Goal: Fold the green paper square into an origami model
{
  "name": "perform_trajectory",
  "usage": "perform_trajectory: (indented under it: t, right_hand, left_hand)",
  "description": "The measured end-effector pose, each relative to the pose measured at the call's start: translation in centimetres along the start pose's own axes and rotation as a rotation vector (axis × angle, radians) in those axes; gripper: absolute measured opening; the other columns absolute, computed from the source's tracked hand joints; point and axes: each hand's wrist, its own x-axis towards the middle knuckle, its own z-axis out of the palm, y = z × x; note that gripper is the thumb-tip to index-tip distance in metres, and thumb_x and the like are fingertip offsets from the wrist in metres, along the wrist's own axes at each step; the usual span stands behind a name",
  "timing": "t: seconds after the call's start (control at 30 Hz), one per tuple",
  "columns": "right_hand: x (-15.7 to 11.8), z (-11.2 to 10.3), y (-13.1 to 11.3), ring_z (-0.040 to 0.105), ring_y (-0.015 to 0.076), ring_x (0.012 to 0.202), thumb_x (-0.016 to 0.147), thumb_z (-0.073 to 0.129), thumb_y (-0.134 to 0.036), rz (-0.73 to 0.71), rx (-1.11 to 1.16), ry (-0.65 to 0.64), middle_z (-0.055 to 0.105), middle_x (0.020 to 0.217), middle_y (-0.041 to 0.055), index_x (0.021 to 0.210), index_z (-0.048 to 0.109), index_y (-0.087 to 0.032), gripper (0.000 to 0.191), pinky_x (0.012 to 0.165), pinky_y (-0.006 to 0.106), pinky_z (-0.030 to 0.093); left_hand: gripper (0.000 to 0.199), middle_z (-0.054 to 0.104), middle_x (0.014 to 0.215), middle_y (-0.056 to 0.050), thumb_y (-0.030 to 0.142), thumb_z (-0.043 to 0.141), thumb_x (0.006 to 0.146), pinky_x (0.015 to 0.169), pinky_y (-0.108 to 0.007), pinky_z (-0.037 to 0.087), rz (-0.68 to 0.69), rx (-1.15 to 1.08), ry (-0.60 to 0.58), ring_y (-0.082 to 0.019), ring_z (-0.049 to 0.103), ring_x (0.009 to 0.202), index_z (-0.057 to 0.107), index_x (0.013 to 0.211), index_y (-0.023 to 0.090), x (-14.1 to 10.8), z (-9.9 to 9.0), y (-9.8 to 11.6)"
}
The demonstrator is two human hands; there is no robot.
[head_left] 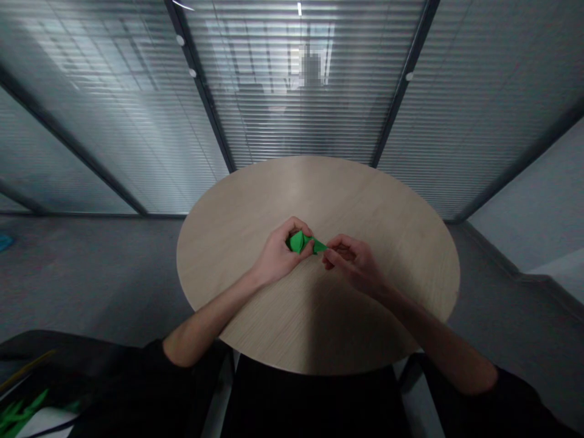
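Observation:
A small bright green object with folded-looking, pointed parts (296,242) is held above the middle of the round table. My left hand (283,249) is closed around its left part, with the thumb and fingers wrapped on it. From the right, my right hand (350,258) pinches the object's pointed right tip between thumb and index finger, its other fingers curled. The parts of the green object under my left fingers are hidden.
The round wooden table (301,188) stands before a glass wall with blinds (292,121). A blue item (5,242) lies on the floor at the far left. Green and white items (45,421) show at the bottom left.

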Motion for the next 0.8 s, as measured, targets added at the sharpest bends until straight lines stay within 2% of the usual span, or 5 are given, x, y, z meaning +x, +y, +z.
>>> perform_trajectory:
  t: [0.3,0.53,0.7,0.8]
  right_hand:
    - [-0.06,-0.06,-0.23,0.067,0.0137,0.06,0.088,0.071,-0.045,-0.023,-0.035,0.032,0.07,0.068,0.0018,0.078,0.064,-0.02,0.028,0.058,0.026,0.054]
    - [-0.11,-0.32,-0.43,0.064,0.0133,0.06,0.089,0.068,-0.039,-0.021,-0.07,-0.007,0.068,0.067,0.0011,0.075,0.063,-0.02,0.023,0.059,0.026,0.051]
    - [-0.18,-0.57,-0.83,0.059,0.0121,0.059,0.088,0.07,-0.035,-0.032,-0.126,-0.065,0.065,0.068,-0.0004,0.084,0.066,-0.019,0.017,0.055,0.024,0.045]
    - [-0.04,-0.38,-0.8,0.061,0.0125,0.062,0.088,0.071,-0.039,-0.041,-0.126,-0.074,0.067,0.074,0.001,0.089,0.068,-0.018,0.021,0.056,0.024,0.046]
  left_hand:
    - [0.016,0.067,0.088,-0.001,0.025,0.07,0.087,0.067,-0.026,0.05,0.011,-0.002,-0.004,-0.012,0.062,0.075,0.056,0.093,0.019,-0.09,0.07,0.12]
    - [0.017,0.067,0.091,-0.003,0.025,0.07,0.088,0.068,-0.028,0.05,0.01,0.004,-0.019,-0.014,0.063,0.077,0.057,0.095,0.019,-0.21,-0.05,-0.23]
    - [0.016,0.067,0.092,-0.004,0.026,0.071,0.088,0.07,-0.028,0.05,0.022,0.052,-0.049,-0.014,0.063,0.079,0.059,0.097,0.019,-0.38,0.12,-0.37]
    - [0.018,0.066,0.091,-0.002,0.025,0.072,0.086,0.069,-0.027,0.048,0.032,0.098,-0.072,-0.013,0.06,0.077,0.059,0.096,0.019,-0.48,0.37,-0.1]
